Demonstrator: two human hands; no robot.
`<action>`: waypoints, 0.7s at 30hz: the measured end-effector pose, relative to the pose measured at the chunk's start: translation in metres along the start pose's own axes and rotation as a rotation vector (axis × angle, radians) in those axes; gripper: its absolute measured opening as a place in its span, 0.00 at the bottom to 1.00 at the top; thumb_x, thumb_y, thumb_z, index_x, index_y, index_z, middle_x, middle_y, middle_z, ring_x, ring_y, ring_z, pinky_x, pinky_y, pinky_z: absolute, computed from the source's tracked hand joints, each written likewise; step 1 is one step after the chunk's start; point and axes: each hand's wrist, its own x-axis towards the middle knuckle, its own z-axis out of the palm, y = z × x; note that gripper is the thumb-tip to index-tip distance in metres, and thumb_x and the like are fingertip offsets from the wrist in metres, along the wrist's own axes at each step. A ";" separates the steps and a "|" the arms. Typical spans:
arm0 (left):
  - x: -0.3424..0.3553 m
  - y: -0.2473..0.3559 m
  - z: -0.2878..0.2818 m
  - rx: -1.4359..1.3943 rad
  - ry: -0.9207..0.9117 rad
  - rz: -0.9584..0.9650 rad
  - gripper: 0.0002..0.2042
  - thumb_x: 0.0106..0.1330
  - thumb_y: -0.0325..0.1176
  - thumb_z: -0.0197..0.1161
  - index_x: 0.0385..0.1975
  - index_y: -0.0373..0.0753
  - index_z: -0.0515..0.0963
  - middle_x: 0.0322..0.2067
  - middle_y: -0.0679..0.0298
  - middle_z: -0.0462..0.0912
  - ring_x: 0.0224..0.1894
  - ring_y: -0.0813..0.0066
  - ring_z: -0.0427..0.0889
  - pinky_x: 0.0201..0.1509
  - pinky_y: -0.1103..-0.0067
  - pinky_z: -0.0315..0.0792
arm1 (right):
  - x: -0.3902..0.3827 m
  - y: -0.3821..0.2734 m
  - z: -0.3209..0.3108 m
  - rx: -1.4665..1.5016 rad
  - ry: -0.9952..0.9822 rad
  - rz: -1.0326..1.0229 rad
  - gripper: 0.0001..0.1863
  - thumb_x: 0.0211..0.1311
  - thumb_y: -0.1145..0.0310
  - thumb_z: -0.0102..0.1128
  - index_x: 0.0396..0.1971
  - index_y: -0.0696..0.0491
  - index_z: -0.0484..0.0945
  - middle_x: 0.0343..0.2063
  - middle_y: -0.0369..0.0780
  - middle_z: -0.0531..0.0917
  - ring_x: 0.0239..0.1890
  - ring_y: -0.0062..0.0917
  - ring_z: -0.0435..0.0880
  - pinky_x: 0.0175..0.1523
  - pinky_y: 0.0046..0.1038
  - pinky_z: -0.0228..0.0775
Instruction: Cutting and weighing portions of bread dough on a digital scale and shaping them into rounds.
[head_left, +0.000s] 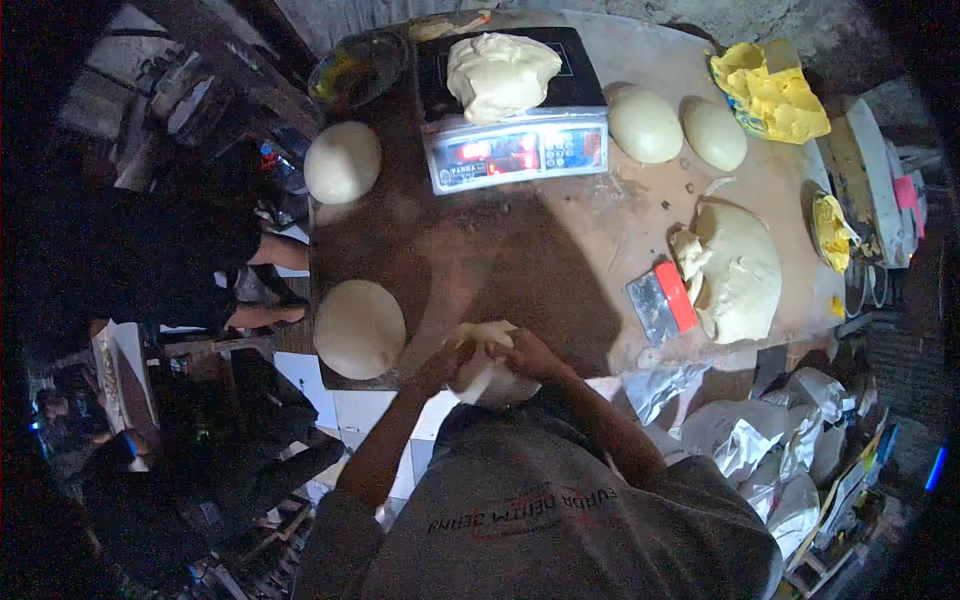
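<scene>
At the near edge of the table, my left hand (446, 364) and my right hand (528, 356) are closed on a pale lump of dough (492, 384), one at each side. Its upper edge is gathered between my fingers. A smooth dough ball (360, 330) rests just left of my left hand. Off to the right lies a dough scraper (660, 303) with a red handle, against a large mass of dough (742, 268). Ahead, a rough dough piece (503, 76) sits on a digital scale (518, 155) with a lit display.
More dough balls sit beside the scale: one ball (343, 162) left, two (645, 124) right. Yellow fat (765, 90) on an opened wrapper is at the far right, near a bowl of yellow paste (832, 232). A clear bowl (358, 70) stands far left. Someone's bare feet (270, 316) show left.
</scene>
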 end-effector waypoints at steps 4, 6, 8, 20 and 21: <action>0.017 0.063 -0.008 -0.293 -0.010 0.058 0.23 0.62 0.51 0.47 0.41 0.35 0.72 0.33 0.56 0.76 0.36 0.73 0.74 0.38 0.74 0.68 | 0.011 -0.031 -0.014 -0.149 0.380 0.130 0.23 0.54 0.51 0.53 0.39 0.56 0.76 0.29 0.43 0.80 0.33 0.26 0.78 0.37 0.28 0.69; 0.043 0.087 -0.025 -0.404 0.119 0.377 0.21 0.60 0.50 0.51 0.40 0.35 0.73 0.26 0.62 0.78 0.30 0.78 0.76 0.31 0.80 0.70 | 0.020 -0.091 -0.026 -0.239 0.424 0.083 0.25 0.57 0.48 0.49 0.34 0.58 0.76 0.27 0.43 0.81 0.30 0.24 0.78 0.37 0.27 0.70; 0.022 0.186 -0.021 -0.404 0.312 0.237 0.18 0.59 0.45 0.55 0.35 0.33 0.75 0.24 0.63 0.78 0.27 0.79 0.76 0.31 0.81 0.70 | 0.012 -0.131 -0.043 -0.217 0.611 -0.069 0.22 0.55 0.53 0.54 0.34 0.59 0.76 0.20 0.43 0.80 0.21 0.26 0.78 0.29 0.28 0.69; 0.041 -0.012 0.038 0.483 0.037 0.648 0.19 0.59 0.47 0.52 0.45 0.42 0.71 0.31 0.60 0.78 0.34 0.64 0.77 0.39 0.70 0.71 | -0.072 0.010 -0.047 -0.642 0.413 0.291 0.23 0.47 0.57 0.62 0.40 0.59 0.75 0.33 0.48 0.79 0.36 0.33 0.78 0.42 0.31 0.69; 0.032 -0.020 0.031 0.359 -0.033 0.963 0.18 0.59 0.48 0.52 0.44 0.44 0.72 0.31 0.60 0.78 0.34 0.64 0.77 0.38 0.69 0.71 | -0.080 -0.018 -0.041 -0.201 0.351 0.377 0.23 0.46 0.58 0.63 0.39 0.58 0.76 0.32 0.47 0.80 0.37 0.30 0.78 0.41 0.31 0.69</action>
